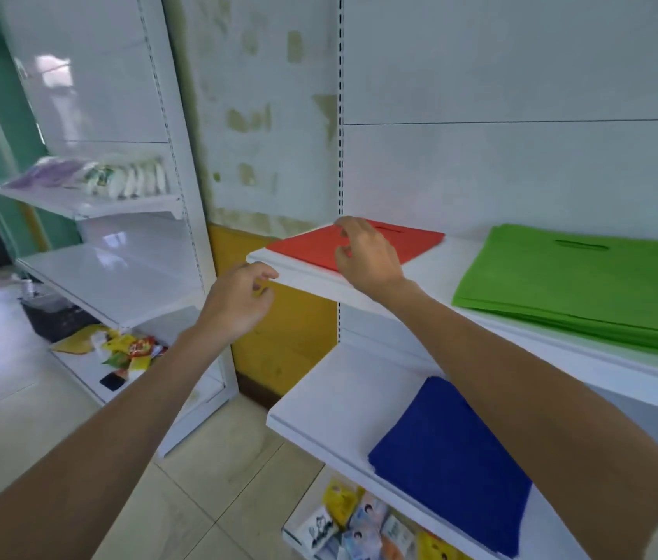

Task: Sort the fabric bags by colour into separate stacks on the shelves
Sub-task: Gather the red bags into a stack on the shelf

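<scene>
Both hands hang loose, grasping nothing: right hand [367, 256] over the red bags [303, 246] at the left corner of the upper shelf [432, 272], left hand [234, 303] just off that corner

Flat red [311, 245], green [586, 276] and blue fabric bags [452, 458] — matt, non-woven-looking cloth. White metal shelf boards [343, 394] — smooth, glossy paint. Beige floor tiles [214, 478] slightly shiny.

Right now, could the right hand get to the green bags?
Probably yes. The right hand is at the red bags and seems to grip nothing; the green bags lie on the same shelf, with only bare shelf between them.
</scene>
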Action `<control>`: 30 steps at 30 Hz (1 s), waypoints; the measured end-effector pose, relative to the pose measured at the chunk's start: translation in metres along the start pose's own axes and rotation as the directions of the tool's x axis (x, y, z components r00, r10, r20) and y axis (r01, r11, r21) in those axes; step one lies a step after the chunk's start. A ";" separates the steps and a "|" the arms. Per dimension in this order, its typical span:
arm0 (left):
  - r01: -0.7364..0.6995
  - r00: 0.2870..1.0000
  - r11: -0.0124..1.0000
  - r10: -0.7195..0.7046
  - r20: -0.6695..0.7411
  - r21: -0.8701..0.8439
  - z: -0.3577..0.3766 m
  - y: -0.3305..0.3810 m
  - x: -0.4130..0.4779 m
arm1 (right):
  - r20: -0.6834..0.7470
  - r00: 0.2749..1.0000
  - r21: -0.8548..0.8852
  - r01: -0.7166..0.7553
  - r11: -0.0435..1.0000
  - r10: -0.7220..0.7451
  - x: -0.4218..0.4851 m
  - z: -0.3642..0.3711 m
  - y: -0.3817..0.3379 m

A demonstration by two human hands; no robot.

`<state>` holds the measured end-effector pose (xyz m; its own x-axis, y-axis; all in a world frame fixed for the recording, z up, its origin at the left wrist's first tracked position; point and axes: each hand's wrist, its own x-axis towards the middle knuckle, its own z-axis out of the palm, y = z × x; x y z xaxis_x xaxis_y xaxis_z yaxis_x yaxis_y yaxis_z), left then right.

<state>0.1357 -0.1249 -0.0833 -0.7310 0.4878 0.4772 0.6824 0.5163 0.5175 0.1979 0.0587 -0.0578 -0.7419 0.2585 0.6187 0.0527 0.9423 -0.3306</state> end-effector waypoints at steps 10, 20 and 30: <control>-0.073 0.996 0.993 0.078 0.044 -0.094 0.035 -0.046 0.130 | 0.017 0.991 -0.073 -0.134 0.988 0.136 0.097 0.050 0.047; -0.291 0.936 0.941 0.317 0.150 -0.172 0.077 -0.045 0.248 | -0.243 0.887 -0.247 -0.448 0.859 0.393 0.124 0.012 0.101; -0.239 0.937 0.969 0.214 0.277 0.061 0.125 -0.085 0.276 | -0.228 0.438 -0.307 -0.880 0.363 0.870 0.096 0.051 0.109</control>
<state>-0.1231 0.0540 -0.0840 -0.5370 0.7625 0.3609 0.8366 0.4265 0.3438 0.0981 0.1757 -0.0704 -0.1269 0.9811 0.1459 0.8771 0.1797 -0.4455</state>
